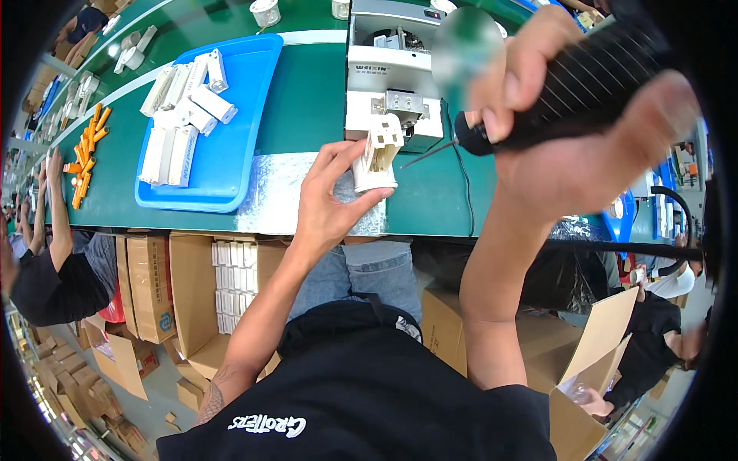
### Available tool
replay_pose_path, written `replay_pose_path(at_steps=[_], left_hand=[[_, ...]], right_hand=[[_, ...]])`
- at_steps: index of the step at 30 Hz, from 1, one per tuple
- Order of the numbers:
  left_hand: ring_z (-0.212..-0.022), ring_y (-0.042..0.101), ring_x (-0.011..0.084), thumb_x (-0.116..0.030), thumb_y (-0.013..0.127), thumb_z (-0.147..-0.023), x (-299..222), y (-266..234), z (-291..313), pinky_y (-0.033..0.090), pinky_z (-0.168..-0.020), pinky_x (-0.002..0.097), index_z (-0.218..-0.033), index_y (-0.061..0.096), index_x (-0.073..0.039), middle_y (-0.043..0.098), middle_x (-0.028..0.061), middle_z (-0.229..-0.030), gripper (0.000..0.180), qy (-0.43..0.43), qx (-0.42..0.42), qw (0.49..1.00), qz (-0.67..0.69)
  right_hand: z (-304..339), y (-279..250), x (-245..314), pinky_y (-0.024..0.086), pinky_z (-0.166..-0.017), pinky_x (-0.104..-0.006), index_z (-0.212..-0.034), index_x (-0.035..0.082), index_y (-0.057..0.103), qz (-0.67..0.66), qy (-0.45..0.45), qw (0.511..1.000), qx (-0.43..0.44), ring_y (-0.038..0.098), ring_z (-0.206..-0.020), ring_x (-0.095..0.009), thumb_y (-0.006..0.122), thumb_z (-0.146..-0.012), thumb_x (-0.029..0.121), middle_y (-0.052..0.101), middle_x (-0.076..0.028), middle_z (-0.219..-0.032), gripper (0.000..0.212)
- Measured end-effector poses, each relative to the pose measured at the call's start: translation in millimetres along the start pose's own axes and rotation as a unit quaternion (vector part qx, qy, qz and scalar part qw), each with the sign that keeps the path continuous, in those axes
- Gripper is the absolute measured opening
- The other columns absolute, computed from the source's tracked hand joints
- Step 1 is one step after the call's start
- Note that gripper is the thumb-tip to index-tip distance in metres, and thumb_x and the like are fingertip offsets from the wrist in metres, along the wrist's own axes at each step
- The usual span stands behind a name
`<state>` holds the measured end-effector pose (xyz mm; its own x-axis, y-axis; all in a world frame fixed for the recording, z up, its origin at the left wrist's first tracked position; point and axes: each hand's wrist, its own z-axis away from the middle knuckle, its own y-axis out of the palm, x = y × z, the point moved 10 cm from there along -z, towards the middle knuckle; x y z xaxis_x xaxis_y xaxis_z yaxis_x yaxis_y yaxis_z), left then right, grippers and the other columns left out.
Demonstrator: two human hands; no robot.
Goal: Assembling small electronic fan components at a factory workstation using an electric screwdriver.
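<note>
My left hand [329,190] is closed around a white plastic housing [378,165], hollow along one side and with a round flared end at the bottom. It tilts over the front of the table, just before a small white and grey bench machine [384,96], which looks like a screw feeder. Raised high on the right, my right hand [565,146] grips a black electric screwdriver [576,84]. Its thin bit [430,155] points down and left toward the housing, with a gap between them.
Left of the housing, a blue tray [250,127] holds several white rectangular casings [173,150]. Orange pieces [91,157] lie farther left on the green table [304,92]. A black cable [465,180] runs beside the machine. Below stand cardboard boxes [188,284]; people [58,276] work at both sides.
</note>
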<state>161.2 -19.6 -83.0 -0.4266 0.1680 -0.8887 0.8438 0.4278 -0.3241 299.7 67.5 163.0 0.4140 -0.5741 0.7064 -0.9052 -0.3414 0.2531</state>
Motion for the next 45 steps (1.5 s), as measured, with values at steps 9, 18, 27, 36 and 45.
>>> replay_pose_path(at_steps=[9, 18, 27, 36, 45], left_hand=[[-0.117, 0.068, 0.0268, -0.011, 0.096, -0.075, -5.9, -2.0, -0.3, 0.055, -0.101, 0.0376, -0.138, 0.069, 0.000, 0.066, 0.0131, -0.128, 0.069, 0.010, -0.014, 1.000, -0.003], [-0.116, 0.067, 0.0264, -0.013, 0.096, -0.076, -12.2, -4.7, -1.1, 0.054, -0.100, 0.0374, -0.140, 0.069, -0.001, 0.065, 0.0121, -0.126, 0.070, 0.019, -0.011, 0.999, -0.027], [-0.115, 0.067, 0.0285, -0.013, 0.095, -0.078, -11.6, -4.6, 2.7, 0.055, -0.098, 0.0384, -0.140, 0.068, -0.002, 0.064, 0.0132, -0.126, 0.068, 0.026, -0.014, 0.999, -0.039], [-0.117, 0.068, 0.0311, -0.013, 0.094, -0.079, -13.7, -1.5, 2.3, 0.055, -0.099, 0.0387, -0.138, 0.067, 0.001, 0.064, 0.0148, -0.128, 0.067, 0.022, -0.016, 0.999, -0.021], [-0.108, 0.067, 0.0208, -0.009, 0.091, -0.079, -7.6, -2.1, 0.0, 0.054, -0.094, 0.0339, -0.119, 0.074, 0.001, 0.064, 0.0098, -0.121, 0.045, 0.006, -0.027, 1.000, 0.010]], right_hand=[[18.0, 12.9, -48.0, 0.048, -0.048, -0.0301, -0.073, 0.002, 0.053, -0.102, 0.029, 0.976, 0.188, 0.058, -0.049, -0.017, 0.036, -0.103, 0.082, 0.055, -0.008, -0.062, 0.087], [25.2, 23.5, -25.6, 0.049, -0.046, -0.0281, -0.140, -0.005, 0.044, -0.094, -0.077, 0.977, 0.178, 0.057, -0.049, -0.016, 0.048, -0.114, 0.051, 0.060, -0.012, -0.074, 0.062], [29.4, 31.7, -24.4, 0.046, -0.046, -0.0271, -0.147, -0.003, 0.043, -0.077, -0.095, 0.975, 0.183, 0.055, -0.049, -0.015, 0.051, -0.114, 0.050, 0.060, -0.011, -0.073, 0.063], [-31.3, -22.2, -9.4, 0.049, -0.046, -0.0337, -0.123, 0.003, 0.049, -0.036, -0.121, 0.987, 0.097, 0.057, -0.048, -0.018, 0.042, -0.115, 0.056, 0.059, -0.010, -0.072, 0.053], [-20.9, 15.6, -39.9, 0.040, -0.043, -0.0219, -0.126, 0.002, 0.053, -0.062, -0.041, 0.993, 0.091, 0.054, -0.048, -0.008, 0.062, -0.112, 0.039, 0.059, -0.002, -0.069, 0.041]])
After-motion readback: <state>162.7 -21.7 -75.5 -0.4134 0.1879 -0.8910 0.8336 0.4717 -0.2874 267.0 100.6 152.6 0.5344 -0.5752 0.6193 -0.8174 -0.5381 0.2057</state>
